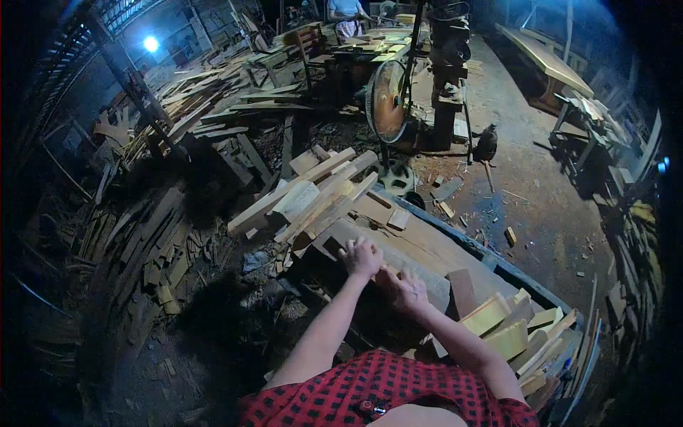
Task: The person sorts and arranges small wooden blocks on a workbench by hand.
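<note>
Both of my hands are over the near edge of a long work surface with a grey metal strip [420, 267]. My left hand [361, 257] is closed, its fingers curled at a small piece of wood [385, 272]. Just to the right and nearer to me, my right hand [405, 290] grips the same piece with bent fingers. Most of the piece is hidden by the hands. Beyond my left hand lie stacked wooden strips [324, 192] on the surface. A brown wooden block [462, 290] rests to the right of my right hand.
Cut wood pieces [501, 320] are heaped at the right end of the surface. A round fan [388, 101] stands beyond it. Scrap wood [171, 263] covers the floor at left. Another person [346, 13] is at the back, near a long table [544, 57] at right.
</note>
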The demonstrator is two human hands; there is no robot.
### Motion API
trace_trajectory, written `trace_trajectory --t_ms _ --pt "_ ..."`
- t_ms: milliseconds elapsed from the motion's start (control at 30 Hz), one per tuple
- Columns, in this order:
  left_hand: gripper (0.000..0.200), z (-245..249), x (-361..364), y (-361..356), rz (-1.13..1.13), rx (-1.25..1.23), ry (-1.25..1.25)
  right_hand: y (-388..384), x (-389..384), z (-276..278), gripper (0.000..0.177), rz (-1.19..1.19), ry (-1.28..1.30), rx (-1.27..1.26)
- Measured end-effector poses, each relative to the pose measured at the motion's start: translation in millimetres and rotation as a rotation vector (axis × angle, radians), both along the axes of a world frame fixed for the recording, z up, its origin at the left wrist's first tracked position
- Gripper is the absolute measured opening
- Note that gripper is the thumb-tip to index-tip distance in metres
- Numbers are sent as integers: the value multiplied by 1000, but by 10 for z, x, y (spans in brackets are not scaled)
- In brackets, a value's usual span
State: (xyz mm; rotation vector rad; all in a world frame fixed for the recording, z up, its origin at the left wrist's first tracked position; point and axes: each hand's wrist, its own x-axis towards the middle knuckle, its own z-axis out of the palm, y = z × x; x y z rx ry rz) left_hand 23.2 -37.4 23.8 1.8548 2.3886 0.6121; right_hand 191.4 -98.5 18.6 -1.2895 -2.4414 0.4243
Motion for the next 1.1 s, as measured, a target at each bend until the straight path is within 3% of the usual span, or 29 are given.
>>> trace_trajectory --t_ms 267,500,700,867,933,1067,1100 --pt "17 48 239 -265 -93 32 -53 -234 213 30 83 -15 -50 88" --pt "17 -150 -594 229 -46 102 -65 234 -509 113 83 47 -86 66" --pt "16 -5 -996 550 19 48 -65 633 -956 148 77 38 -45 -39" --pt "17 -100 -980 609 54 27 -16 658 -892 135 78 79 -45 -71" --pt "27 13 -928 542 38 1 -28 596 -868 124 79 45 -66 -43" --pt "29 -39 -494 387 26 -79 16 429 -444 29 81 75 1 -21" --pt "30 -159 -323 356 54 -8 84 322 -298 94 74 52 35 -34"
